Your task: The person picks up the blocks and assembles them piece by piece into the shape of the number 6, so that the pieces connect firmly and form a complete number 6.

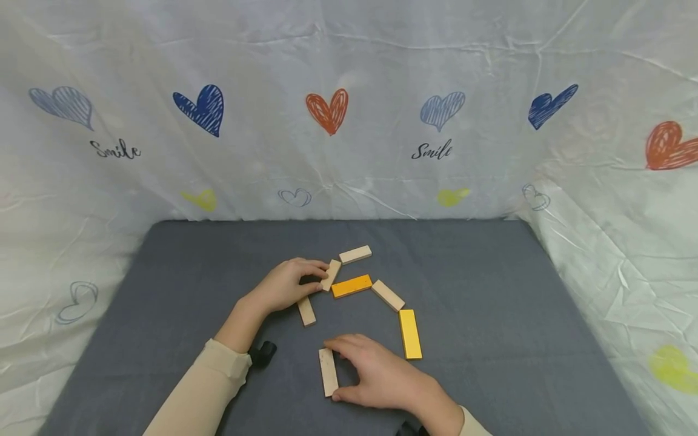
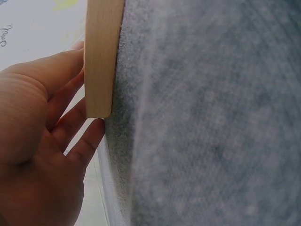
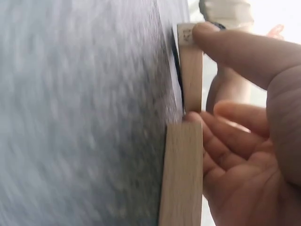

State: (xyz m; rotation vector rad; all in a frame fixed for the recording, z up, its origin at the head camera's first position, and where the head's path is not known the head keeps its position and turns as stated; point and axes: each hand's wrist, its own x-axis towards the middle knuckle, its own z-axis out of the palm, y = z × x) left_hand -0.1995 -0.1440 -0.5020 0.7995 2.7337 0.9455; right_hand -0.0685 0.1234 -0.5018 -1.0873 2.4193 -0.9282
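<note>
My left hand (image 1: pixel 286 283) reaches to the far middle of the grey table and pinches a plain wooden block (image 1: pixel 332 274) between thumb and fingertips. Another plain block (image 1: pixel 306 311) lies just below that hand, partly covered by it; the left wrist view has a wooden block (image 2: pixel 99 61) close in front of the palm. Nearer the front, my right hand (image 1: pixel 382 374) holds a plain wooden block (image 1: pixel 328 372) lengthwise, thumb at its near end and fingertip at its far end. In the right wrist view the thumb presses the stamped end of this block (image 3: pixel 192 75).
An orange block (image 1: pixel 351 286), a plain block (image 1: pixel 388 295) and a yellow block (image 1: pixel 410 334) lie nearly end to end in a curve. Farther back lies a plain block (image 1: pixel 355 254). A white curtain (image 1: pixel 382 163) with printed hearts hangs behind the table (image 1: pixel 491 290).
</note>
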